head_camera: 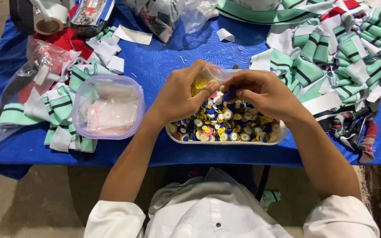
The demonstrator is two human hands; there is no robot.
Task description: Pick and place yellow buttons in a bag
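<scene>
Fingers [208, 90] of the left hand [177, 97] pinch a small clear bag [210, 76] with yellow buttons showing inside it, while the right hand [261, 90] holds its fingers narrow at the bag's mouth, closed on a dark blue button [228, 94]. Both hands hover over one clear tray [225, 140] heaped with blue, white and yellow buttons, too many to count, near the desk's [164, 61] front edge. At nine o'clock from the tray sits one round lidded tub [107, 107] holding clear packets. Striped green-and-white fabric pieces [345, 57] pile up at two o'clock, more at nine. One tape roll [48, 22] stands at eleven o'clock, beside crumpled clear plastic bags [164, 13] at twelve.
</scene>
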